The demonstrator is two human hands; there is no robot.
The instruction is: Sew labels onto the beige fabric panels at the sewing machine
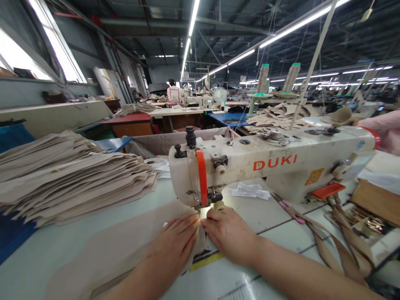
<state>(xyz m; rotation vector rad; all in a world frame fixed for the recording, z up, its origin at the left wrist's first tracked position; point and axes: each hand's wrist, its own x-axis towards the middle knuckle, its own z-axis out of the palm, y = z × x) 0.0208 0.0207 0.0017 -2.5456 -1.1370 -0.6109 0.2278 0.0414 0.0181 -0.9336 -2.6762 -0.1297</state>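
A beige fabric piece [121, 237] lies on the pale sewing table [250, 275], its right edge under the needle area of a white sewing machine [237, 156]. My left hand [175, 239] rests flat on this fabric, fingers stretched toward the lit needle. Just right of the needle, my right hand [231, 233] has its fingers curled and pinched at the fabric's edge. The presser foot and the stitching spot are mostly hidden behind my fingertips. A yellow strip [206, 261] shows on the table below my hands.
Stacked beige fabric pieces [78, 179] stand at left. White labels [248, 191] lie behind the needle. Pink-handled scissors [289, 210], beige straps [340, 246] and an open box [375, 208] sit at right. Thread cones [262, 79] rise behind the machine. A pink sleeve [387, 129] appears far right.
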